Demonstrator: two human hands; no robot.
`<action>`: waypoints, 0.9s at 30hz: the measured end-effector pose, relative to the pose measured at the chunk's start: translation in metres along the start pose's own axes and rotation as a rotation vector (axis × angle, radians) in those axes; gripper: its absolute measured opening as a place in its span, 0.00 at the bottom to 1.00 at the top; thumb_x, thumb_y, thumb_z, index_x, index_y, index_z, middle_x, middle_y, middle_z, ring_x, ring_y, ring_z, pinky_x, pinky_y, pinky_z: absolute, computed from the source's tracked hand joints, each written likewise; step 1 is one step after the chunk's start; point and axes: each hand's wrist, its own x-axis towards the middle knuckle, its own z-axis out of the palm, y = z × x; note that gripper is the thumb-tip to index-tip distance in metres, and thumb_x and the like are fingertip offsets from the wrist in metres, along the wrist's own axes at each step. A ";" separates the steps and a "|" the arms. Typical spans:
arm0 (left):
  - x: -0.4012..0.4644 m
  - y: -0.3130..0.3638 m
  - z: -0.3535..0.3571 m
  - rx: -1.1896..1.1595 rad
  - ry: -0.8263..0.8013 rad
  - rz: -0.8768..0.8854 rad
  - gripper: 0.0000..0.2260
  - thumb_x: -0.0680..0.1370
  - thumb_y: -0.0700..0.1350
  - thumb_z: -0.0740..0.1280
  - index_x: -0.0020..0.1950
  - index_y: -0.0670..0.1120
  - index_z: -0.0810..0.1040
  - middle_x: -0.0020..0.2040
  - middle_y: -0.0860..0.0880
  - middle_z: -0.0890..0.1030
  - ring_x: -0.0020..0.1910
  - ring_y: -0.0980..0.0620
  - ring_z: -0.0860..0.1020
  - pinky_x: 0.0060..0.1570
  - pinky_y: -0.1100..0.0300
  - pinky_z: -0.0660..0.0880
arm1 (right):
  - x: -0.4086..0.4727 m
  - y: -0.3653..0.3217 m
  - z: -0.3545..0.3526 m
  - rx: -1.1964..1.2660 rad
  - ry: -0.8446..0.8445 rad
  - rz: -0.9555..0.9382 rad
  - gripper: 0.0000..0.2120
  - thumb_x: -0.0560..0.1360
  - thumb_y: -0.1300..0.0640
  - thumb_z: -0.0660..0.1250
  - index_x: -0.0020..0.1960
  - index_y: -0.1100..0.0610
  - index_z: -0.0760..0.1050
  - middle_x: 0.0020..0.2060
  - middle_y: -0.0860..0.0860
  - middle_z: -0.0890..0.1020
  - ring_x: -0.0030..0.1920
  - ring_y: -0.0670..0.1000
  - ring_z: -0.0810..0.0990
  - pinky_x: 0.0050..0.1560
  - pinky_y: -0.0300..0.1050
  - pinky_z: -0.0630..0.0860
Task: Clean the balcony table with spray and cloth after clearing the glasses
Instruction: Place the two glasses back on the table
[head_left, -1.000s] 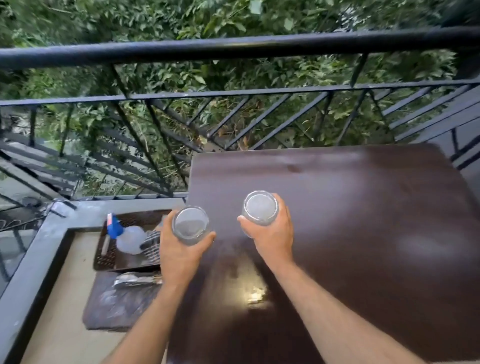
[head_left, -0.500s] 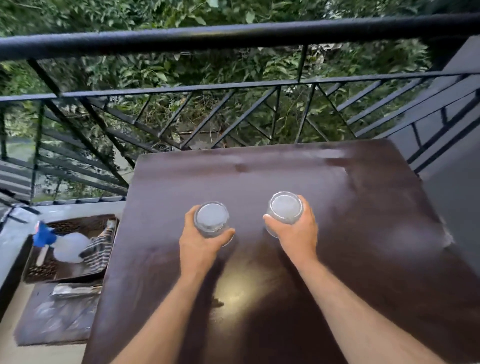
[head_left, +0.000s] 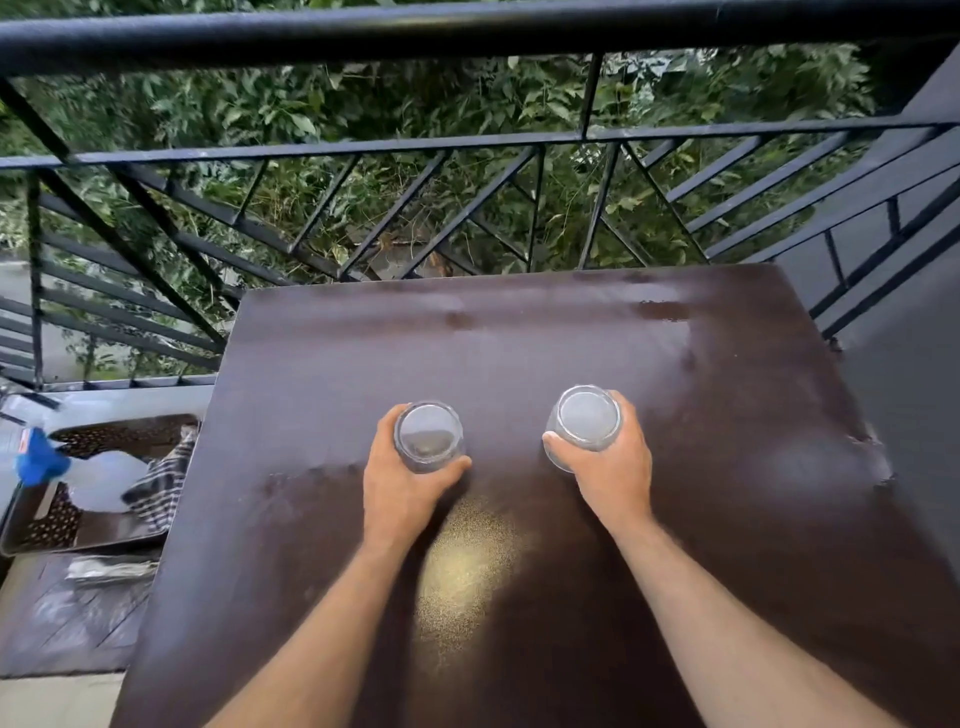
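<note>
Your left hand (head_left: 402, 486) is wrapped around one glass (head_left: 429, 435) and your right hand (head_left: 608, 467) is wrapped around the other glass (head_left: 588, 422). Both glasses are upright above the middle of the table (head_left: 519, 343), side by side and apart from each other. I cannot tell if their bases touch the table top or are lifted a little, because the hands hide them.

The move that comes next depends on where the glasses can go. To the left of the table and lower, near the floor, is a tray (head_left: 119, 431). On it lie the spray bottle (head_left: 78, 475) (blue head, pale body, lying on its side with the head pointing away from the table) and the checked cloth (head_left: 161, 480), which is just beside the table's left edge. Your left hand is the nearer one to the tray; the right hand would have to cross the whole left half of the table.

Behind the table is the black railing (head_left: 467, 145) with green leaves beyond it, and on the right of the table is a dark wall (head_left: 904, 415). In my judgement nothing stands between the hands and the left edge, only the drop down to the tray needs care with glass.
</note>
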 end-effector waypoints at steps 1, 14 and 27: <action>0.001 -0.002 0.001 -0.005 0.008 -0.007 0.36 0.59 0.55 0.82 0.61 0.66 0.69 0.56 0.65 0.79 0.55 0.66 0.77 0.53 0.69 0.70 | 0.002 0.002 -0.002 0.004 0.005 0.000 0.37 0.62 0.49 0.84 0.67 0.45 0.72 0.59 0.44 0.81 0.59 0.47 0.78 0.60 0.43 0.73; 0.003 -0.010 0.010 -0.010 -0.018 0.019 0.37 0.58 0.56 0.82 0.61 0.69 0.67 0.57 0.65 0.79 0.56 0.67 0.76 0.55 0.70 0.70 | 0.004 0.020 -0.008 -0.006 -0.002 0.018 0.37 0.61 0.50 0.84 0.67 0.45 0.72 0.59 0.44 0.82 0.61 0.49 0.80 0.66 0.53 0.76; 0.009 -0.013 0.002 -0.091 -0.169 0.020 0.45 0.53 0.60 0.83 0.65 0.64 0.66 0.61 0.61 0.77 0.60 0.65 0.75 0.61 0.65 0.70 | 0.005 0.021 -0.017 -0.058 -0.064 -0.032 0.49 0.56 0.37 0.81 0.73 0.47 0.67 0.68 0.45 0.76 0.68 0.48 0.75 0.70 0.51 0.72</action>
